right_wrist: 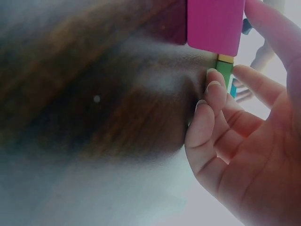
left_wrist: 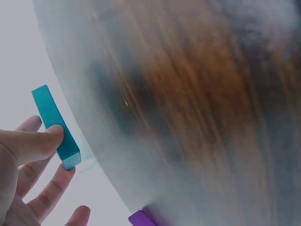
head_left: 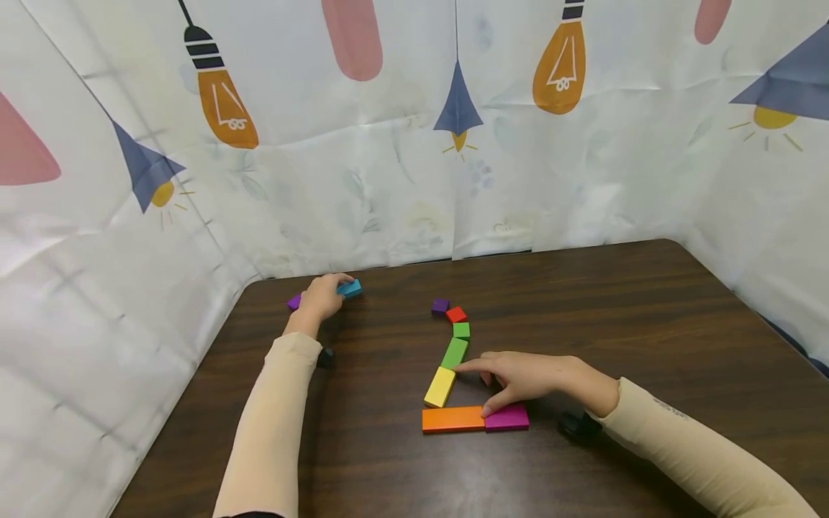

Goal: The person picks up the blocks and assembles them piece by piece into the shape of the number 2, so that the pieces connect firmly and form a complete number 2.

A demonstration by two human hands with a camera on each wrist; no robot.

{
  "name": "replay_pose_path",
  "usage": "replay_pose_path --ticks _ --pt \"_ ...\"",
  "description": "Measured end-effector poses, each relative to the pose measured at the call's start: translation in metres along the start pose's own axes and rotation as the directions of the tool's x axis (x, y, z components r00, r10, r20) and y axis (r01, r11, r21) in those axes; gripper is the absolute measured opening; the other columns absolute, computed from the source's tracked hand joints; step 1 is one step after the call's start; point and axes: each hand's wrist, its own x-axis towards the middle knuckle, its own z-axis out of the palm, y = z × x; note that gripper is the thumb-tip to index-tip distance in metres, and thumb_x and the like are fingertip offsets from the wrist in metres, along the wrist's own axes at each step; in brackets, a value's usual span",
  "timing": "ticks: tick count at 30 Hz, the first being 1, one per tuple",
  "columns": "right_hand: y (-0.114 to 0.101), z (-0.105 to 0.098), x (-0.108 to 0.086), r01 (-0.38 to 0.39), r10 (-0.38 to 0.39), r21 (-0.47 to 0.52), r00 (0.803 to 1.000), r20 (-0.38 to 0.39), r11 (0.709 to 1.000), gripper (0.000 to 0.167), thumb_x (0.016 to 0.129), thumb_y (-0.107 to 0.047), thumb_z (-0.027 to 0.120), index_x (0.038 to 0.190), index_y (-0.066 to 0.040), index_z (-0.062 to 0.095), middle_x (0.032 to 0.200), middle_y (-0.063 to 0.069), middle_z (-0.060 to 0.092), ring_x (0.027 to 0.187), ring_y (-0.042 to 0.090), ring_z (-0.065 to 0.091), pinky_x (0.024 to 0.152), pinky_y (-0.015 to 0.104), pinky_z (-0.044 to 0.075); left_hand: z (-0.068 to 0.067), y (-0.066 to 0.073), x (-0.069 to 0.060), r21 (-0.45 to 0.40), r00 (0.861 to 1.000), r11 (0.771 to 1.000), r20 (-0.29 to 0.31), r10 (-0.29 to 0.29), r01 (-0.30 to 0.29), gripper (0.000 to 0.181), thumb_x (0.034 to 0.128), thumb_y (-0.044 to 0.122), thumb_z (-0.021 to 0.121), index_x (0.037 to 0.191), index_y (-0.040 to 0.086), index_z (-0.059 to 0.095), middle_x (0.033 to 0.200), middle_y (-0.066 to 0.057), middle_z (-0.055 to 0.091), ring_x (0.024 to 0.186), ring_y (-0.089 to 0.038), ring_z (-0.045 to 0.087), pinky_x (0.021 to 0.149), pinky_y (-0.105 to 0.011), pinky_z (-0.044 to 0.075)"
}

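Observation:
At the far left of the table my left hand (head_left: 322,296) holds a blue block (head_left: 350,289). In the left wrist view the thumb and fingers pinch this block (left_wrist: 55,125) by its sides. A purple block (head_left: 294,302) lies beside that hand, partly hidden by it. My right hand (head_left: 527,375) is over the row of blocks, its index finger stretched to the edge between the yellow block (head_left: 440,387) and the long green block (head_left: 455,353). Its thumb touches the place where the orange block (head_left: 453,419) meets the magenta block (head_left: 507,418); the other fingers are bent.
Beyond the long green block a curved line continues with a small green block (head_left: 461,330), a red block (head_left: 456,315) and a dark purple block (head_left: 440,307). The dark wooden table (head_left: 615,309) meets a printed white curtain (head_left: 401,180) at its back and sides.

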Motion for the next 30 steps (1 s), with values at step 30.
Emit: replay_pose_path --ticks 30 --pt "0.042 0.015 0.009 0.085 -0.085 0.002 0.996 -0.018 0.996 0.078 0.092 -0.055 0.072 0.158 -0.030 0.040 0.100 -0.006 0.051 0.072 0.009 0.046 0.064 0.027 0.043 0.014 0.037 -0.006 0.028 0.992 0.992 0.027 0.123 -0.124 0.045 0.0998 0.001 0.062 0.143 0.014 0.061 0.142 -0.021 0.058 0.128 -0.042 0.054 0.098 -0.067 0.040"
